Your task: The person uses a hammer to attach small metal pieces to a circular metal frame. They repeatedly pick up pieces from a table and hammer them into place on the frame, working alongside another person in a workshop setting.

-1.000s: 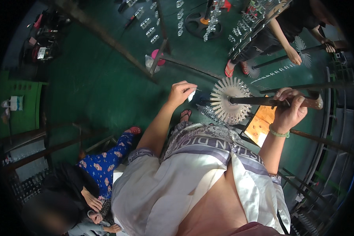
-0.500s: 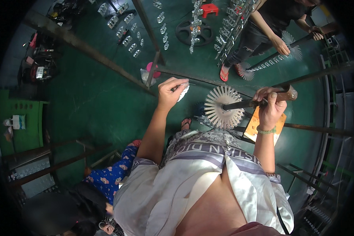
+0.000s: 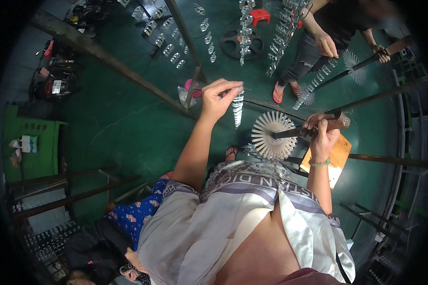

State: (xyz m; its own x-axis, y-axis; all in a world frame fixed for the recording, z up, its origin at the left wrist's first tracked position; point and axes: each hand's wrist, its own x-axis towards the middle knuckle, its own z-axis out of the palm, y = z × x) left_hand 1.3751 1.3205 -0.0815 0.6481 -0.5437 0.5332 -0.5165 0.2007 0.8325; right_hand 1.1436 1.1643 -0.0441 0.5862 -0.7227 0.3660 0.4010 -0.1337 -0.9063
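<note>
One dark rod [image 3: 288, 133], partly invisible behind the right hand [image 3: 324, 135]

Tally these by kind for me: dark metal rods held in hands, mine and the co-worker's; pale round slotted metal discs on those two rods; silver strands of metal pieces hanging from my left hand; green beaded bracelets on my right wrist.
Dark metal rods: 2
Pale round slotted metal discs: 3
Silver strand of metal pieces: 1
Green beaded bracelet: 1
Total: 7
</note>
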